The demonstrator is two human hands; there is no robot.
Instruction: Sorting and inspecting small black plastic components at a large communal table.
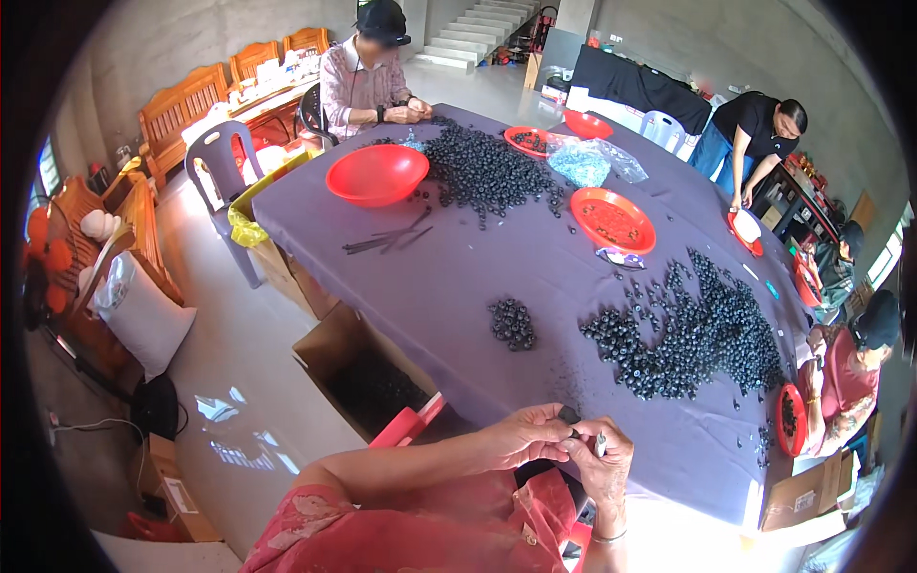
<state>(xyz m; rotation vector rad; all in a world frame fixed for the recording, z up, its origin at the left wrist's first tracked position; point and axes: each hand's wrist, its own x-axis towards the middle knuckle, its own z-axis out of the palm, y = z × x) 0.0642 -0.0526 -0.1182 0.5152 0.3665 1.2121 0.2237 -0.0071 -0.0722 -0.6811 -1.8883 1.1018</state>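
At the table's near edge my two hands are close together. My left hand [528, 436] pinches a small black piece [569, 415] between thumb and fingertips. Curled beside it, my right hand [606, 466] grips a slim white tool [600, 445], its kind too small to tell. Ahead on the purple-grey cloth lies a small heap of black round pieces [512, 325]. A larger spread of similar shiny black pieces [693, 334] lies to the right of it.
Beyond are a big black heap [487, 172], an upturned-looking red basin [377, 175], a red tray [613, 221], a clear plastic bag [581, 164] and dark strips [387, 236]. A cardboard box [358, 368] stands below the table's left edge. Several other people are around the table.
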